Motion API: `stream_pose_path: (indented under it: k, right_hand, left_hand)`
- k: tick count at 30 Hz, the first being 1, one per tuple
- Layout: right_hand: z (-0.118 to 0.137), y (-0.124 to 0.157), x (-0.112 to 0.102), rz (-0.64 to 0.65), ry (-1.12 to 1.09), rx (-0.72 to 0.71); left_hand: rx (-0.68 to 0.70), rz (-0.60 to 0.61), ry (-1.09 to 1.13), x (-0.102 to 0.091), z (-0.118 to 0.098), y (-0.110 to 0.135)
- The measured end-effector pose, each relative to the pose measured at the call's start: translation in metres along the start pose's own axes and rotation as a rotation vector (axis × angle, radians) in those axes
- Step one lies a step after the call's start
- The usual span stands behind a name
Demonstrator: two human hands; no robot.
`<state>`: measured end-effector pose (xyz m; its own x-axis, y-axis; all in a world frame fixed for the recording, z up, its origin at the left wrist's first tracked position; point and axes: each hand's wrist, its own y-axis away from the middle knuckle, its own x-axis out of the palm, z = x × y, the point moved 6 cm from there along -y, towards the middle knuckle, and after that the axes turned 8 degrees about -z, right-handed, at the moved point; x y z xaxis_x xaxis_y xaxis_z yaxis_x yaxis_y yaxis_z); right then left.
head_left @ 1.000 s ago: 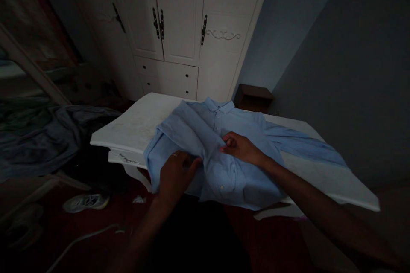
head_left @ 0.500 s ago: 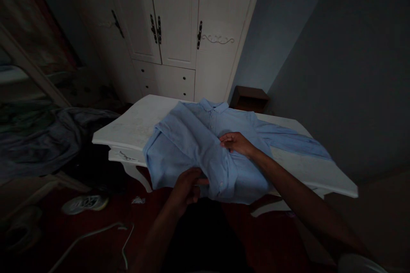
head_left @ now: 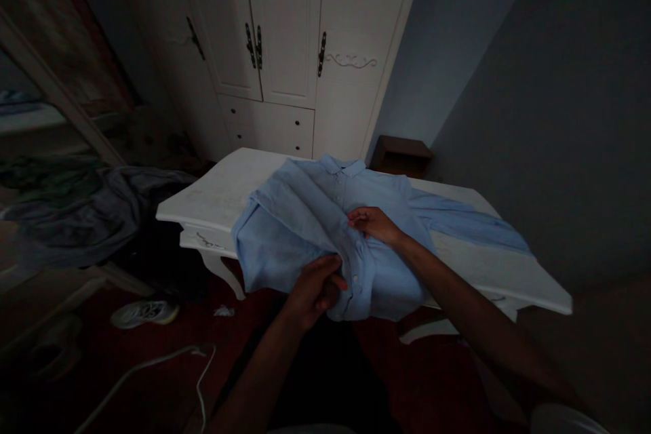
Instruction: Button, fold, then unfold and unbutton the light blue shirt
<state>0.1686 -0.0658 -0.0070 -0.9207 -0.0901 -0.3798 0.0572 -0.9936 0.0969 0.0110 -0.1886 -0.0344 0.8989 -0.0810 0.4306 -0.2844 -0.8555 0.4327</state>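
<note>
A light blue button-up shirt (head_left: pixel 285 230) lies front-up on a white table (head_left: pixel 218 193), collar toward the wardrobe. Its lower hem hangs over the near edge. One sleeve (head_left: pixel 472 227) stretches out to the right along the tabletop. My left hand (head_left: pixel 315 285) is closed on the shirt's front edge near the hem, beside a button. My right hand (head_left: pixel 371 224) pinches the button placket higher up, around the middle of the shirt.
A white wardrobe (head_left: pixel 300 34) with dark handles stands behind the table. A small brown stand (head_left: pixel 401 154) sits by the wall. Dark bedding (head_left: pixel 86 213) is heaped at the left. A shoe (head_left: pixel 145 312) and a white cable (head_left: pixel 152 366) lie on the dark red floor.
My left hand slid right and toward the hem along the shirt's front edge, closing on it. My right hand stayed on the placket. The shirt's left side is now folded in more.
</note>
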Motion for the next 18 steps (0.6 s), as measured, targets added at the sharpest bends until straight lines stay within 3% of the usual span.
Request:
stream_pose_path:
  k: [4,7,11,18]
  right_hand:
    - [0.001,0.0,0.001,0.003,-0.008,-0.008]
    - [0.004,-0.001,0.001,-0.019,-0.024,-0.004]
    - [0.006,0.0,0.0,-0.047,-0.091,0.004]
    - [0.01,0.001,-0.008,-0.034,-0.197,-0.035]
  left_hand:
    - [0.102,-0.146,-0.121,-0.007,0.0,0.0]
    - [0.302,-0.316,-0.326,-0.018,-0.006,0.006]
    - [0.578,-0.425,-0.527,-0.019,-0.016,0.022]
    - [0.622,-0.507,-0.642,-0.024,-0.012,0.03]
